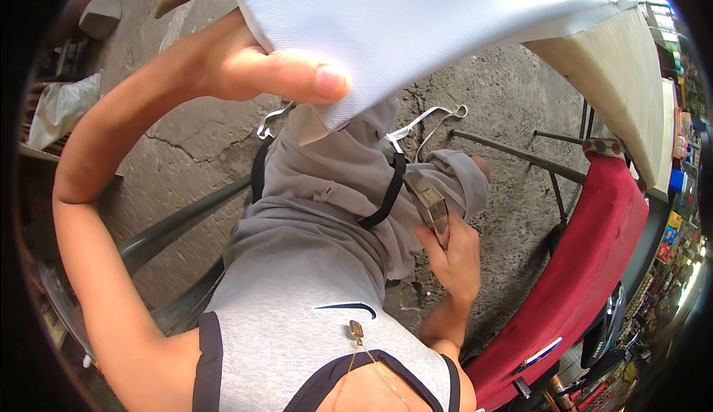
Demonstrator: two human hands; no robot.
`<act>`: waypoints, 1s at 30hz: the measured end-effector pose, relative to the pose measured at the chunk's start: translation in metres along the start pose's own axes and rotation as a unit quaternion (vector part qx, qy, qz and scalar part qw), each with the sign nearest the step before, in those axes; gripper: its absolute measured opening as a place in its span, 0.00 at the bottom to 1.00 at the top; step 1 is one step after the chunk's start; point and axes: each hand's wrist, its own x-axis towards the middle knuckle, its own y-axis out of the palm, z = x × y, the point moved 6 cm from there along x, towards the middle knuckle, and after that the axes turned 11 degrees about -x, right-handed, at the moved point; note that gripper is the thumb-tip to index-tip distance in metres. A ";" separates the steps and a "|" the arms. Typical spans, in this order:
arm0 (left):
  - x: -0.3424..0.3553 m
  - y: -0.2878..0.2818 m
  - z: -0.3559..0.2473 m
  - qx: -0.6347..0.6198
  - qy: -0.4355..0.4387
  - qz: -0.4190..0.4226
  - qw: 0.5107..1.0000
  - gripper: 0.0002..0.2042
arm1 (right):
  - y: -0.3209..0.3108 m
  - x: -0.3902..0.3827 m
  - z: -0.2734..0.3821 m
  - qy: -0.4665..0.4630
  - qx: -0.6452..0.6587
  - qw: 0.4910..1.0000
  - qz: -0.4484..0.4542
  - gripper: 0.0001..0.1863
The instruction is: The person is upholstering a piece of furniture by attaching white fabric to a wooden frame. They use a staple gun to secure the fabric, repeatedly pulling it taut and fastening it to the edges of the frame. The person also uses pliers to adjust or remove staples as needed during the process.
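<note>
A white textured cover sheet point(438, 22) spreads across the top of the view, one corner pointing down toward my knees. My left hand point(260, 70) grips that corner, thumb pressed flat on top and fingers hidden beneath. Low beside my right thigh, my right hand point(454, 256) is wrapped round a worn metal staple gun point(431, 203), its boxy end pointing away from me. The staple gun is well apart from the sheet. Under the sheet's right side shows a pale beige panel point(609, 70).
White straps point(427, 124) trail on the cracked concrete floor point(200, 133) beyond my legs. Dark green metal tubes point(182, 215) run past my left side. At right stands a long red-covered seat point(572, 263), with crowded shelves behind. A grey block point(100, 18) lies far left.
</note>
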 end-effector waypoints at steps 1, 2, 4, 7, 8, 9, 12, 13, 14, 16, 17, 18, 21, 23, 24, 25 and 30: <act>0.001 0.000 0.001 0.003 -0.003 -0.004 1.000 0.23 | 0.002 -0.007 -0.010 0.028 -0.014 0.999 0.019 0.16; 0.003 0.000 0.002 0.005 -0.006 -0.006 1.000 0.24 | 0.003 -0.016 -0.019 0.057 -0.028 0.997 0.037 0.17; 0.002 -0.001 0.006 0.004 -0.026 -0.009 1.000 0.25 | 0.007 -0.032 -0.036 0.114 -0.045 0.988 0.089 0.18; -0.001 -0.005 0.014 0.000 -0.024 -0.017 1.000 0.27 | 0.016 -0.052 -0.061 0.175 -0.045 0.969 0.166 0.20; -0.001 -0.004 0.019 0.005 0.011 -0.023 1.000 0.30 | 0.023 -0.057 -0.072 0.182 -0.034 0.967 0.177 0.20; -0.001 -0.004 0.024 0.008 0.035 -0.004 0.999 0.30 | 0.031 -0.061 -0.078 0.191 -0.022 0.963 0.187 0.20; -0.005 -0.007 0.040 0.006 0.080 0.083 0.993 0.24 | 0.045 -0.064 -0.084 0.204 0.007 0.969 0.142 0.20; -0.006 -0.006 0.044 -0.002 0.086 0.113 0.990 0.25 | 0.047 -0.065 -0.085 0.210 0.017 0.969 0.132 0.20; -0.007 -0.005 0.049 -0.011 0.091 0.142 0.986 0.26 | 0.049 -0.065 -0.086 0.216 0.027 0.968 0.122 0.21; 0.004 0.012 0.040 -0.032 0.118 0.164 0.979 0.34 | 0.053 -0.066 -0.090 0.225 0.041 0.967 0.111 0.21; 0.011 0.021 0.033 -0.025 0.114 0.161 0.980 0.39 | 0.055 -0.066 -0.093 0.228 0.046 0.966 0.110 0.21; 0.015 0.028 0.031 -0.049 0.130 0.188 0.972 0.39 | 0.056 -0.066 -0.094 0.228 0.046 0.967 0.107 0.21; 0.023 0.049 0.034 -0.116 0.164 0.257 0.945 0.38 | 0.051 -0.064 -0.091 0.227 0.090 0.963 0.110 0.21; 0.024 0.068 0.034 -0.158 0.172 0.292 0.927 0.37 | 0.050 -0.067 -0.095 0.236 0.112 0.961 0.094 0.21; 0.020 0.073 0.038 -0.192 0.149 0.282 0.928 0.36 | 0.049 -0.068 -0.097 0.240 0.123 0.959 0.086 0.21; 0.016 0.080 0.042 -0.226 0.125 0.274 0.926 0.35 | 0.048 -0.069 -0.098 0.238 0.151 0.958 0.061 0.22; 0.023 0.097 0.033 -0.222 0.123 0.326 0.910 0.17 | 0.043 -0.067 -0.107 0.255 0.269 0.929 0.007 0.23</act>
